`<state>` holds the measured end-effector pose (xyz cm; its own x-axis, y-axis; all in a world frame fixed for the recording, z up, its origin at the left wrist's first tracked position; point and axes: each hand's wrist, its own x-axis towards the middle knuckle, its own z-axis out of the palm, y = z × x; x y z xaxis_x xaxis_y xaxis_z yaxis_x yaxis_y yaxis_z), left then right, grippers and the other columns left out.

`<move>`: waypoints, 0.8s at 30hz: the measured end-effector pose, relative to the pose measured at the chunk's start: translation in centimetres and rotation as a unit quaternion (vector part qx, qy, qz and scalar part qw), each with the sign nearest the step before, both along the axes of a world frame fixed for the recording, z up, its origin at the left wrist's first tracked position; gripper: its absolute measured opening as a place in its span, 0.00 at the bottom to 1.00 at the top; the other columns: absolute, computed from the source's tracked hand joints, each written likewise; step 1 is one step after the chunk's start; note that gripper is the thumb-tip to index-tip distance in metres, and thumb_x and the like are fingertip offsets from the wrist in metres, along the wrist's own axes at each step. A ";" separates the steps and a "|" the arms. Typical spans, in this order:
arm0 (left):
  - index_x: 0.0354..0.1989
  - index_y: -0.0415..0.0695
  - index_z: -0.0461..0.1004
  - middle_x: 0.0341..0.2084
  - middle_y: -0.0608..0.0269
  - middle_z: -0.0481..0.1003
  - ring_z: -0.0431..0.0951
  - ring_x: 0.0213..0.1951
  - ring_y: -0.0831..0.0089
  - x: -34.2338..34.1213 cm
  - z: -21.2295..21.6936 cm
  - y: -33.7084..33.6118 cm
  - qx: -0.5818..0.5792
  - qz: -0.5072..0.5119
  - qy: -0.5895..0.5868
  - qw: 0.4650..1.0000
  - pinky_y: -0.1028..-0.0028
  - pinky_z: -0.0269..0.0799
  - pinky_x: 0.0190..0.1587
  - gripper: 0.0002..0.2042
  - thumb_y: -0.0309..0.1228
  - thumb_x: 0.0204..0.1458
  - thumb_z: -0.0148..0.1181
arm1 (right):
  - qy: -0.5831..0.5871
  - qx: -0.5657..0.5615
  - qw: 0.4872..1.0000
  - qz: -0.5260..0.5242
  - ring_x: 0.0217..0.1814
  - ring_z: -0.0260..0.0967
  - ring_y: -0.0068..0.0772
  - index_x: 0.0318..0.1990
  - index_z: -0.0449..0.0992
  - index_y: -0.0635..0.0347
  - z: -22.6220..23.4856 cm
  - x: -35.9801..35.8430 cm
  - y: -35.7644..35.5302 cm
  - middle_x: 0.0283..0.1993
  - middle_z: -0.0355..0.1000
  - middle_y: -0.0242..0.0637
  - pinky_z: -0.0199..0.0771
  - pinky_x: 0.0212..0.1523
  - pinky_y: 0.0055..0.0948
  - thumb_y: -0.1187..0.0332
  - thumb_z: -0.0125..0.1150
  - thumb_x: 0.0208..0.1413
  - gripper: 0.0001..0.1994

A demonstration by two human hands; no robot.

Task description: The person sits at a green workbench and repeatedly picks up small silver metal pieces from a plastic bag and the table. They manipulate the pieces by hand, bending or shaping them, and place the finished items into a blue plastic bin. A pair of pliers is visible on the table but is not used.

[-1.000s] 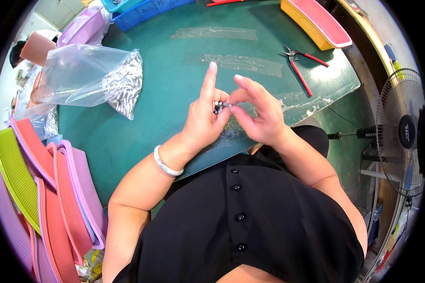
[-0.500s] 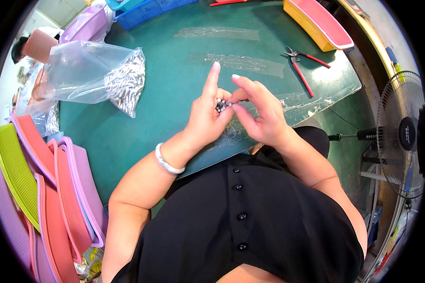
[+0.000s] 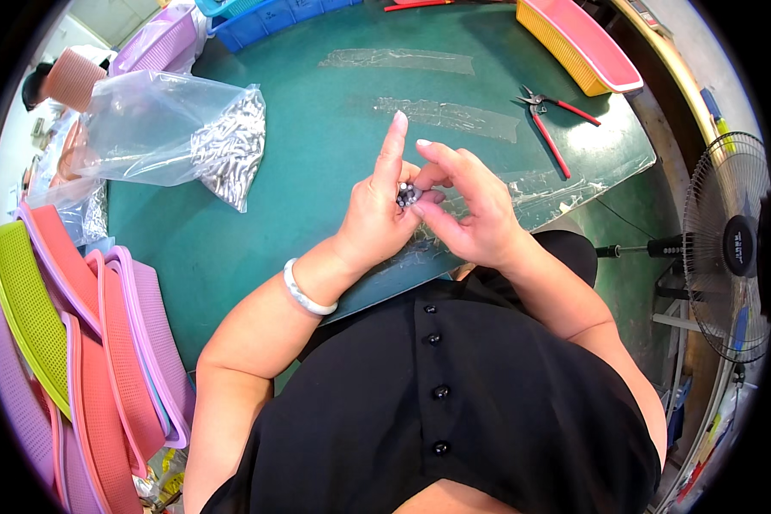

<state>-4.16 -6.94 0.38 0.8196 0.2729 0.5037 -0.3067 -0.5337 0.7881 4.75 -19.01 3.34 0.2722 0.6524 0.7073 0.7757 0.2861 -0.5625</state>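
Just above the near edge of the green table, my left hand is closed round a small cluster of silvery metal pieces, its index finger stretched upward. From the other side, my right hand meets the cluster with thumb and bent fingers pinched at it. Whether one single piece lies between those fingertips is too small to tell. Left of the hands, a clear plastic bag lies on its side, holding many similar small silvery pieces at its right end.
Red-handled pliers lie at the right, below a yellow and pink basket. Stacked plastic baskets crowd the left side. A black fan stands at the right. At the back is a blue crate; clear tape strips cross the tabletop.
The metal cluster and my left hand have shifted slightly right. My right thumb has dropped a little lower against the pieces. The bag and pliers lie where they were.
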 end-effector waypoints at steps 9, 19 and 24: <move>0.65 0.43 0.41 0.25 0.62 0.73 0.73 0.30 0.78 0.1 -1.2 0.3 -0.116 -0.032 0.062 0.991 0.78 0.69 0.39 0.40 0.14 0.43 0.54 | 0.102 -0.048 0.993 -0.011 0.30 0.68 0.29 0.52 0.64 0.65 -0.2 -0.2 0.1 0.30 0.68 0.37 0.71 0.32 0.25 0.82 0.59 0.40 0.26; 0.64 0.43 0.47 0.25 0.67 0.70 0.70 0.28 0.82 -0.1 -0.6 0.1 -0.175 -0.050 0.065 0.981 0.81 0.67 0.35 0.35 0.18 0.46 0.54 | 0.129 -0.069 0.989 -0.006 0.31 0.69 0.27 0.52 0.64 0.65 -0.3 0.1 0.1 0.31 0.69 0.37 0.72 0.35 0.24 0.82 0.56 0.44 0.23; 0.43 0.40 0.70 0.23 0.68 0.69 0.64 0.19 0.86 0.1 1.3 -0.1 -0.503 -0.062 0.184 0.842 0.87 0.57 0.17 0.10 0.24 0.52 0.54 | 0.152 -0.054 0.986 -0.031 0.34 0.69 0.24 0.53 0.63 0.63 -0.9 0.4 -0.2 0.32 0.70 0.35 0.72 0.38 0.24 0.83 0.55 0.46 0.23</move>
<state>-4.06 -7.05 1.72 0.9230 0.3108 -0.2267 0.0537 0.4795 0.8759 5.16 -19.19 2.43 0.5033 0.6947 0.5139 0.5801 0.1692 -0.7968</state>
